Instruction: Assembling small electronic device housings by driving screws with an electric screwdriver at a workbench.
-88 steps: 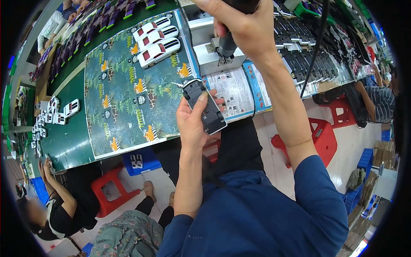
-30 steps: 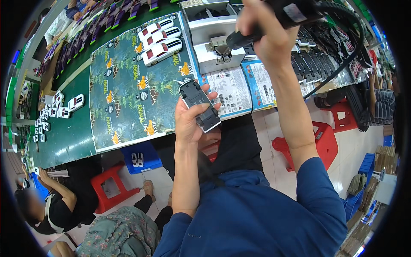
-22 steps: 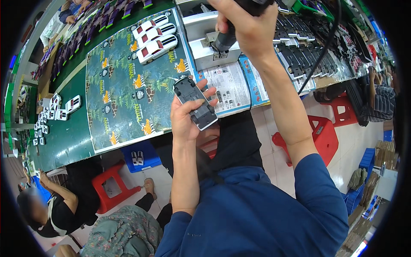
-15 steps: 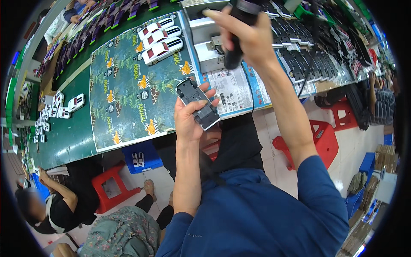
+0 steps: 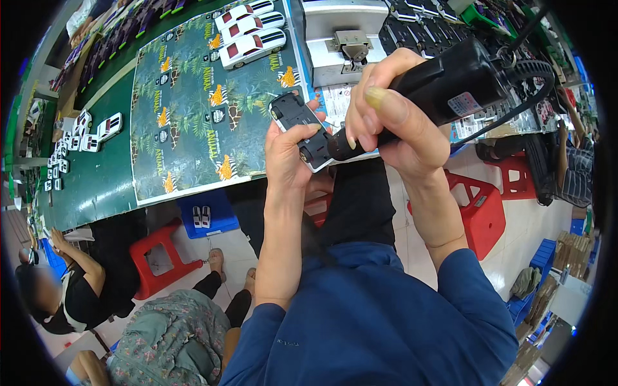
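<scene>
My left hand [image 5: 288,151] grips a toy car [image 5: 297,113] turned upside down, its black underside and wheels facing up and a white body edge showing. The thumb presses across the chassis. In my right hand [image 5: 405,112] is a black electric screwdriver [image 5: 444,83] with a cable at its back end. Its nose reaches the end of the chassis nearest me; the tip itself is hidden, so I cannot tell whether it sits on a screw. Three white toy cars [image 5: 252,48] with red windows and dark stripes stand on the patterned sheet beyond my left hand.
A metal fixture [image 5: 344,42] stands at the table's far middle. Black chassis parts [image 5: 425,29] lie at right. More white cars [image 5: 101,132] are clustered far left. Red stools [image 5: 476,212] and a blue bin [image 5: 215,222] are below the table edge. Co-workers [image 5: 84,276] sit at left.
My right hand has brought the screwdriver down from beside the metal fixture to the upturned car. The left hand still holds the car, now tilted slightly differently. The whole view has shifted a little.
</scene>
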Tool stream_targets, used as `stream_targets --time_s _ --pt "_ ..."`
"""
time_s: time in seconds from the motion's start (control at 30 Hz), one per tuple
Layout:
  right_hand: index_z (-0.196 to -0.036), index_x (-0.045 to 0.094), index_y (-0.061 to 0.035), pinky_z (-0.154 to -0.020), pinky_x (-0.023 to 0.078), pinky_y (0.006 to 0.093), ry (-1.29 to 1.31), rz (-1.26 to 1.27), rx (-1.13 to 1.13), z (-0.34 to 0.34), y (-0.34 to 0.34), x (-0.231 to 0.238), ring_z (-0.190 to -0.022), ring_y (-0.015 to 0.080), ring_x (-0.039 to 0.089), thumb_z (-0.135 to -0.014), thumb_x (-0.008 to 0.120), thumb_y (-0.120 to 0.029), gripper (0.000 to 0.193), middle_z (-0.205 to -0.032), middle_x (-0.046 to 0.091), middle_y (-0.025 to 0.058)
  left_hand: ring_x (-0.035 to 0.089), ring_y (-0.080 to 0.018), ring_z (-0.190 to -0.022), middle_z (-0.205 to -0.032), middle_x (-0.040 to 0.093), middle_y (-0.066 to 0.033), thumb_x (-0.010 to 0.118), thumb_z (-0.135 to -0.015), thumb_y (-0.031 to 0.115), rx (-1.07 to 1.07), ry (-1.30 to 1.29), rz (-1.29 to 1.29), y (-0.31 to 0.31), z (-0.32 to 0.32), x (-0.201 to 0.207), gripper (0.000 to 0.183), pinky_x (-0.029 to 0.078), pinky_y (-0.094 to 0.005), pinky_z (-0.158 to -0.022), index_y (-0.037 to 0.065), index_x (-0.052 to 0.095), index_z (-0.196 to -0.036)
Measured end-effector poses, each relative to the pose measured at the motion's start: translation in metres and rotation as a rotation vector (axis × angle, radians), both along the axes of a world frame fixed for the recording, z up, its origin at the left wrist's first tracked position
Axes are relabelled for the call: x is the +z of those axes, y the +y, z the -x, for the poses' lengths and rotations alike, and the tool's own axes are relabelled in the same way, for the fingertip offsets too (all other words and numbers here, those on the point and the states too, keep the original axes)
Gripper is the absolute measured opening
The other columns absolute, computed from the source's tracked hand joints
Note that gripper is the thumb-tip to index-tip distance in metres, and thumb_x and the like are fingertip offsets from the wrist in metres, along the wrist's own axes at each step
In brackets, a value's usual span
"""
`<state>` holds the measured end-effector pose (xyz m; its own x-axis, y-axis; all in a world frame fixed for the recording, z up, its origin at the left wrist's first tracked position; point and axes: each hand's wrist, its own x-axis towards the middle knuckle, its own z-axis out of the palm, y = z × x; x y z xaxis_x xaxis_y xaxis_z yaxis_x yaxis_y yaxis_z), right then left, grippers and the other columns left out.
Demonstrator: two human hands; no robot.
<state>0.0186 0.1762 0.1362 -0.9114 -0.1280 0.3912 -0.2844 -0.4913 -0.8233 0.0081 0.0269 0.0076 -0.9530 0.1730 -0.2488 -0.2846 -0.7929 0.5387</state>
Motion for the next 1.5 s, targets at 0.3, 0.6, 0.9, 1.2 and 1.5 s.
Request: stream_targets --time_s 0.3,0.6,0.9,1.2,1.5 --pt "-0.089 0.057 -0.0023 -0.05 0.046 0.0251 0.101 -0.132 0.049 0.002 -0.001 0.002 -0.048 0.01 0.052 -0.086 0.069 -0.011 0.016 -0.064 0.055 0.0047 0.067 -0.0266 -0.1 -0.118 0.064 -0.0181 0.058 -0.076 -0.014 -0.014 -0.068 -0.092 -0.003 0.003 -0.005 0.054 0.06 -0.0443 -0.078 0.002 0.051 -0.127" --pt "-0.104 0.052 -0.0014 -0.056 0.048 0.0287 0.18 -0.192 0.171 0.006 0.017 0.0 -0.055 0.013 0.052 -0.094 0.056 -0.017 0.018 -0.073 0.051 0.0061 0.066 -0.0272 -0.1 -0.117 0.065 -0.0177 0.058 -0.075 -0.014 -0.005 -0.093 -0.034 0.001 0.002 0.01 0.055 0.06 -0.0445 -0.079 0.003 0.051 -0.127" --pt "-0.091 0.051 -0.0016 -0.052 0.049 0.0288 0.134 -0.253 0.097 0.006 0.002 -0.001 -0.049 0.0124 0.051 -0.088 0.064 -0.011 0.017 -0.068 0.052 0.0078 0.065 -0.0267 -0.099 -0.116 0.065 -0.0164 0.056 -0.076 -0.014 -0.028 -0.135 -0.148 -0.001 0.009 -0.005 0.052 0.06 -0.0441 -0.077 0.003 0.051 -0.125" --pt "-0.086 0.048 -0.0033 -0.048 0.044 0.0259 0.13 -0.217 0.166 0.014 -0.006 -0.003 -0.046 0.0106 0.049 -0.086 0.067 -0.012 0.022 -0.064 0.051 0.0068 0.064 -0.0278 -0.101 -0.119 0.061 -0.0166 0.054 -0.079 -0.012 -0.037 -0.207 -0.232 -0.004 0.008 0.001 0.054 0.058 -0.046 -0.084 0.003 0.048 -0.13" --pt "-0.087 0.046 -0.0034 -0.049 0.044 0.0281 0.09 -0.207 0.171 0.011 -0.008 -0.004 -0.047 0.013 0.049 -0.085 0.065 -0.011 0.02 -0.065 0.049 0.0072 0.064 -0.0254 -0.094 -0.113 0.062 -0.014 0.058 -0.08 -0.008 -0.111 -0.124 -0.3 -0.014 0.012 -0.012 0.048 0.059 -0.0422 -0.08 0.003 0.052 -0.127"
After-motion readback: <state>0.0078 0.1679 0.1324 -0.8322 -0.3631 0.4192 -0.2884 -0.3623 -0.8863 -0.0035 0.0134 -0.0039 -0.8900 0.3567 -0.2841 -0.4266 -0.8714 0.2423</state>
